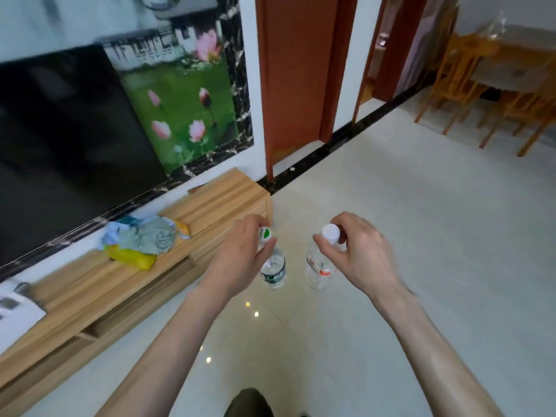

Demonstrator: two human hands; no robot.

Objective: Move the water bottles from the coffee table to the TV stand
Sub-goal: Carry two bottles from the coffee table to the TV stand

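My left hand (240,260) grips the neck of a clear water bottle with a green label (273,273), which hangs upright above the floor just off the right end of the wooden TV stand (207,206). My right hand (355,251) pinches the white cap end of a second clear bottle with a red-marked label (317,270), hanging upright a little to the right of the first. Both bottles are in the air over the pale tiled floor. The coffee table is out of view.
A crumpled heap of cloth and yellow plastic (141,242) lies on the stand's top. A large dark TV (60,145) hangs above it, and a white box (15,311) sits at the stand's left. Wooden chairs and a dining table (496,85) stand far right.
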